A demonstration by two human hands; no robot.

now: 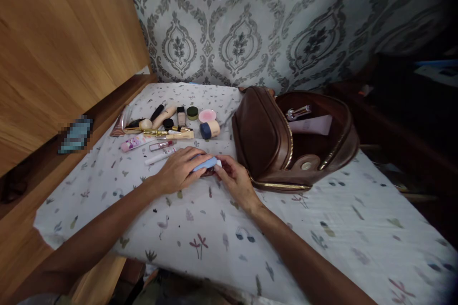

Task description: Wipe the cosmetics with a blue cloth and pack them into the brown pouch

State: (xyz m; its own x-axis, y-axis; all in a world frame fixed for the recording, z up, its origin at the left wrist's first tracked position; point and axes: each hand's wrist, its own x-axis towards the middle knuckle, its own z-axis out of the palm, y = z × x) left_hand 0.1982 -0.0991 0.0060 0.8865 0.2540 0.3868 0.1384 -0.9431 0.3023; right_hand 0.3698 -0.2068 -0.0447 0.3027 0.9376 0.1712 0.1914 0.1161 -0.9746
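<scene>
Both hands meet over the patterned bedsheet (200, 228), just left of an open brown leather bag (265, 138). My left hand (179, 169) curls its fingers round a small light-blue tube (204, 164) with a white cap. My right hand (234, 178) pinches the capped end of the same tube. Inside the bag lie a pale pink tube (310, 125) and a silvery item (298, 112).
Several cosmetics lie in a cluster at the back left of the sheet: a pink tube (134, 143), a white pencil (159, 156), a round pink compact (207, 115), a green jar (192, 112), a blue-capped jar (210, 129). A wooden headboard (64, 52) rises at left, patterned wallpaper behind.
</scene>
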